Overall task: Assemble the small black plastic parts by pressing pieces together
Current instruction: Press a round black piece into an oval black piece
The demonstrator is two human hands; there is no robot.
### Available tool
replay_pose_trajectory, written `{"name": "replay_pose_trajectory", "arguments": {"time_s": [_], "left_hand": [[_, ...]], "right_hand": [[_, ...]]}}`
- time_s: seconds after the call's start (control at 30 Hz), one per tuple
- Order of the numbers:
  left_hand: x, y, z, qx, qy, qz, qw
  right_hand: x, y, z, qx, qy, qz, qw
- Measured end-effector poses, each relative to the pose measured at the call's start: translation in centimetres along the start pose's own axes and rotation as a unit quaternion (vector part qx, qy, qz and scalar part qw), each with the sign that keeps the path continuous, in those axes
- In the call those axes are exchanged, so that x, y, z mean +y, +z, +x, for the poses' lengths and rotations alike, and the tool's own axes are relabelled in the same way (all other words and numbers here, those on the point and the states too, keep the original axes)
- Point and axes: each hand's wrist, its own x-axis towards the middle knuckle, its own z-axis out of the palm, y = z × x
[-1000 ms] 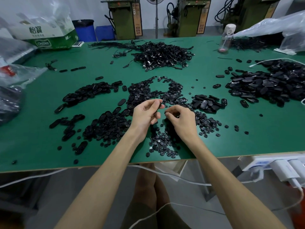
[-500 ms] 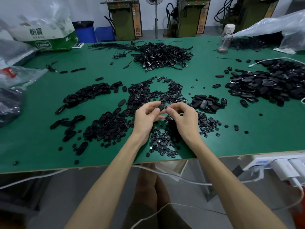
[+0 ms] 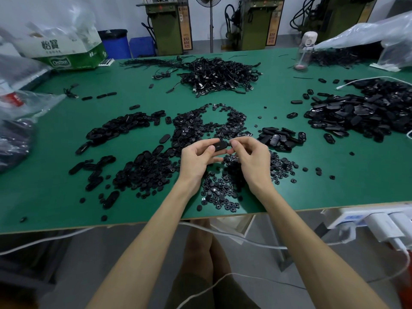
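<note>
Above the middle of the bench (image 3: 58,204), a little back from its near edge, a small black oval part (image 3: 220,144) is held up between both hands. It is gripped by the left hand (image 3: 197,158), whose thumb and fingers are curled round its left end. Its right end is pinched by the fingertips (image 3: 234,144) of the right hand (image 3: 252,159). Whether a second, smaller piece is also caught in that pinch cannot be told, since it is hidden by the fingers.

The joining step is judged to be in hand, and a seated fit is not yet shown. For the next move, the pieces would need to be lined up square with each other and then squeezed firmly between thumb and fingers.

The oval part is seen as a smooth, faintly glossy, rounded shell, lying roughly level. Below the hands, loose round black pieces (image 3: 217,192) are heaped toward the near edge, and more oval shells (image 3: 124,128) are piled toward the left edge.
</note>
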Motion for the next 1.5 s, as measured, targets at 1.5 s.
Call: {"name": "replay_pose_trajectory", "arguments": {"time_s": [1.5], "left_hand": [[-0.1,0.0,0.0,0.038,0.022,-0.025,0.999]], "right_hand": [[0.8,-0.1,0.4,-0.054,0.000,0.091,0.994]]}}
